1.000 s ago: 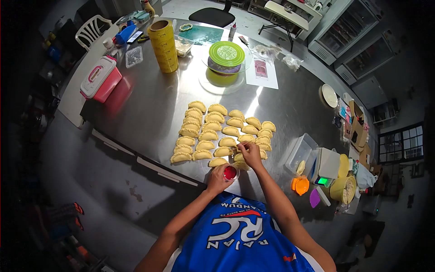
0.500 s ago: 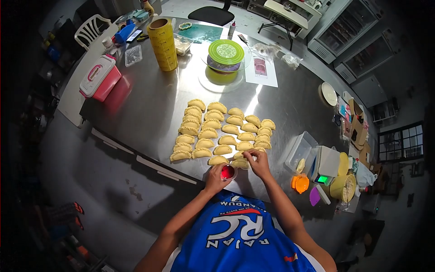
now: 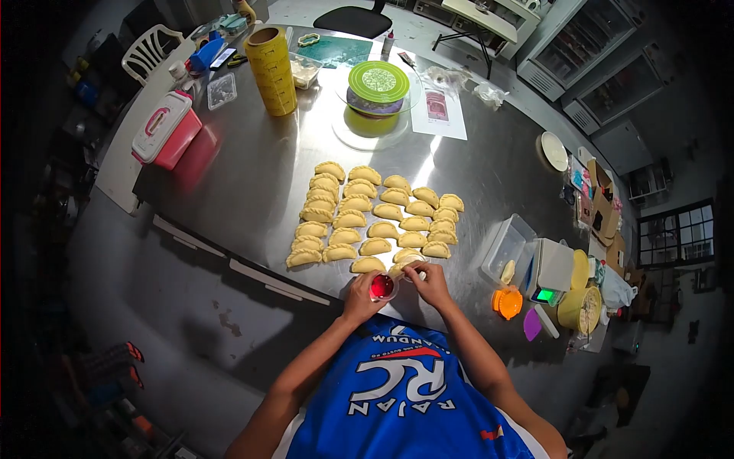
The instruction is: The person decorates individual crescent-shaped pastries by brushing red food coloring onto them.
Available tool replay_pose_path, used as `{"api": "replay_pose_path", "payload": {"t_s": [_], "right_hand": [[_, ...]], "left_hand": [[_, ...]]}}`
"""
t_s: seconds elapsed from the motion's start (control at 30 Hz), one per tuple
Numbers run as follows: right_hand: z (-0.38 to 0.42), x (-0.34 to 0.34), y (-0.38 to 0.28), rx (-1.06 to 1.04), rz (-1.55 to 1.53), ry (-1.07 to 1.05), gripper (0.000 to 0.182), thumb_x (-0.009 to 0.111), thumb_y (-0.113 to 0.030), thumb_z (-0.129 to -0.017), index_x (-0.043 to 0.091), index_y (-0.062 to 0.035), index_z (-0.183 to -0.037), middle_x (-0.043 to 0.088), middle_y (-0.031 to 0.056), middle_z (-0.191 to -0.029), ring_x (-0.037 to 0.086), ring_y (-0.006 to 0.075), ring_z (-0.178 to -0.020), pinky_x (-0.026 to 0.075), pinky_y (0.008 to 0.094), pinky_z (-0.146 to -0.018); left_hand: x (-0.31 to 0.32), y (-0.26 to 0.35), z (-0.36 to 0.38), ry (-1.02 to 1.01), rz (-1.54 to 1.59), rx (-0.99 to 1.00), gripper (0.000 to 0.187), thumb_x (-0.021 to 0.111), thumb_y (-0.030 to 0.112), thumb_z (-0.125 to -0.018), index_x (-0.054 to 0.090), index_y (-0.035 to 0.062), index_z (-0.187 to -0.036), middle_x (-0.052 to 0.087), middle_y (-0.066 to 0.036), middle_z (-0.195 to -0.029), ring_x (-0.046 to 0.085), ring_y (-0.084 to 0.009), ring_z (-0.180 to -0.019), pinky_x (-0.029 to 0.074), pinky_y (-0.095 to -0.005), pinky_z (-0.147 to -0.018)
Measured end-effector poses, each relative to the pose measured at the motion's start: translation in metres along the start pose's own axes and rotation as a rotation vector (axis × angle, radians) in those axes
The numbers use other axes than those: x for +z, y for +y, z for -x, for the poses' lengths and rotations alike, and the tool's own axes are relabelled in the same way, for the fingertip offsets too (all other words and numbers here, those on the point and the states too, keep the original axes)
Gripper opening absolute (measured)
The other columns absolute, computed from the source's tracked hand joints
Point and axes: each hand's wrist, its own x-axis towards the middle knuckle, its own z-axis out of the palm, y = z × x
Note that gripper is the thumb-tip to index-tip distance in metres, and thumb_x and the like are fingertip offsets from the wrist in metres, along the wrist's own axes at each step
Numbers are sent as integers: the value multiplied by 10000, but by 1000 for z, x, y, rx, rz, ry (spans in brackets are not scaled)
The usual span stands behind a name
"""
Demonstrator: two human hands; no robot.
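My left hand (image 3: 361, 300) is closed around a small clear cup (image 3: 381, 287) of red liquid at the table's near edge. Just right of it, my right hand (image 3: 428, 283) is pinched over the nearest pastries, its fingertips close to the cup. Whatever lies between those fingers is too small to make out. Beyond both hands, several half-moon pastries (image 3: 348, 236) with crimped edges lie in rows on the steel table (image 3: 245, 206). One plain-looking pastry (image 3: 368, 265) sits just past the cup, and my right fingers partly cover another.
At right stand a clear plastic container (image 3: 508, 245), a scale (image 3: 549, 268), an orange lid (image 3: 507, 304) and a yellow tub (image 3: 579, 310). Farther back are a green-topped turntable (image 3: 378, 83), a tall yellow wrap roll (image 3: 272, 73) and a red box with a white lid (image 3: 168, 130).
My right hand has come slightly nearer to me and the cup, still pinched. My left hand keeps the cup in nearly the same place. The view has shifted a little.
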Motion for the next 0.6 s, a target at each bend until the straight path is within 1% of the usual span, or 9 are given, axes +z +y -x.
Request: {"api": "replay_pose_path", "payload": {"t_s": [0.03,0.1,0.13,0.27,0.43,0.47,0.6], "right_hand": [[-3,1,2,0,-1,-2,204,639,-158,-900,710,30,-864,711,108,-758,647,140,-636,476,285,-565],[-9,1,-1,-13,-105,51,223,629,-168,-918,705,40,-884,698,75,-751,616,101,-653,466,265,-573],[-13,1,-3,30,-155,40,227,629,-171,-921,700,41,-883,685,61,-745,590,91,-640,458,250,-580],[-27,9,-4,29,-205,67,222,632,-170,-919,700,36,-870,678,54,-733,569,86,-617,451,237,-576],[-42,30,20,-2,-110,101,219,637,-157,-908,691,49,-856,678,59,-722,606,98,-641,466,249,-587],[-41,32,18,-7,-72,100,218,639,-156,-903,690,50,-856,686,76,-724,629,112,-658,482,266,-606],[-41,33,10,-3,22,84,214,636,-158,-903,696,42,-859,692,87,-730,636,122,-657,488,278,-615]], "left_hand": [[0,-2,1,1,-1,-1,617,817,221,-646,553,22,-1167,622,-178,-1080,595,-368,-999,475,-440,-877],[2,-5,4,-7,-31,10,620,811,232,-654,549,29,-1177,624,-173,-1081,595,-362,-1002,474,-438,-882],[3,-6,5,-7,-30,11,620,811,232,-654,549,29,-1177,624,-173,-1081,595,-362,-1002,474,-438,-882],[2,-6,9,-31,-32,-27,629,806,243,-661,540,36,-1192,620,-169,-1085,586,-359,-1018,467,-442,-891],[1,-10,12,-38,-70,-28,633,805,239,-660,535,37,-1195,616,-170,-1082,582,-358,-1013,465,-441,-886],[1,-12,12,-43,-71,-29,637,805,233,-656,532,37,-1197,616,-171,-1079,582,-358,-1010,465,-441,-884],[-1,-15,14,-29,-60,-23,644,804,220,-648,525,38,-1200,615,-173,-1070,583,-359,-1002,465,-441,-879]]}}
